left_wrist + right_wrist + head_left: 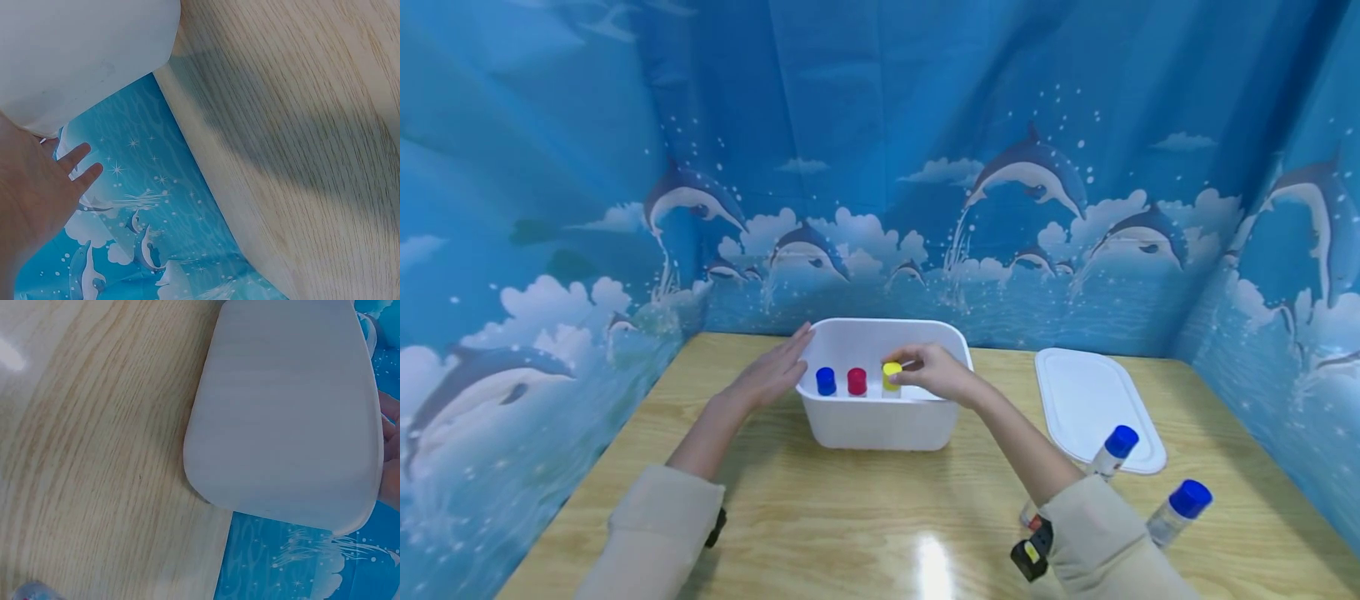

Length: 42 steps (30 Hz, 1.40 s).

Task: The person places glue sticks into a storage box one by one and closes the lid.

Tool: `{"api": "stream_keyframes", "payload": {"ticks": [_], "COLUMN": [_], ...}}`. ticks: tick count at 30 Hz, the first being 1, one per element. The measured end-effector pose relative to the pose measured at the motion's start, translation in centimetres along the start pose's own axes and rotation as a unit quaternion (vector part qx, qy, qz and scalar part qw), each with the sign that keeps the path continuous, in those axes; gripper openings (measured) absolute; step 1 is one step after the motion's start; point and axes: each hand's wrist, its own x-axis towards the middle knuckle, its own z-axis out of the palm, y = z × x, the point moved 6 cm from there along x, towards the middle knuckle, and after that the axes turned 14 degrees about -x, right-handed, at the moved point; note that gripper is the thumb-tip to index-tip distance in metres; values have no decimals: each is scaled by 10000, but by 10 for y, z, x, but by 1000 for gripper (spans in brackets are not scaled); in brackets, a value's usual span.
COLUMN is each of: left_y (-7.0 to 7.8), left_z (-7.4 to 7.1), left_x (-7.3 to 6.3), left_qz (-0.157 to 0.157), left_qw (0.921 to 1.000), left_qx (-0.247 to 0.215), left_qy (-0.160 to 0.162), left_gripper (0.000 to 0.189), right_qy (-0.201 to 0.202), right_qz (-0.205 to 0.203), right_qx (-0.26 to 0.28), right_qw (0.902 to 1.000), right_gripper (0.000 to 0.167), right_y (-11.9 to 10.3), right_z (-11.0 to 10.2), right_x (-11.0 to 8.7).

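A white plastic bin [880, 425] stands on the table, and three capped bottles are inside it in a row. From left to right they are a blue-capped bottle [826, 382], a red-capped bottle [857, 382] and a yellow-capped bottle [891, 377]. My right hand [936, 372] reaches over the bin's right side and pinches the yellow cap between thumb and fingers. On the opposite side, my left hand [772, 371] rests against the bin's left rim with its fingers extended. The left wrist view shows those fingers [75, 159] beside the bin's wall. Lower parts of the bottles are hidden by the bin's front.
At the right lies a white lid [1093, 404] flat on the wooden table [820, 517]. Two blue-capped bottles [1122, 442] [1191, 500] stand near my right forearm, which partly covers one. A dolphin-print curtain [880, 167] closes off the back and sides.
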Motion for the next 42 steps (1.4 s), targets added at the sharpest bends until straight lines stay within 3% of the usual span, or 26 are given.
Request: {"api": "stream_keyframes", "payload": {"ticks": [10, 23, 42], "left_y": [1, 0, 0], "left_z": [0, -1, -1], "left_x": [0, 0, 0], "left_qz": [6, 103, 130], "left_qw": [10000, 9999, 9999], "left_qx": [13, 50, -12], "left_qy": [31, 29, 28], "left_gripper": [57, 57, 57], "right_qy": [-323, -497, -460], "right_qz": [-90, 150, 17], "right_qx": [38, 57, -57], "right_qw": [9994, 9986, 9989], "right_gripper": [28, 31, 33], "right_y": [4, 5, 4], "right_z": [6, 8, 9], "right_x": [3, 4, 4]}}
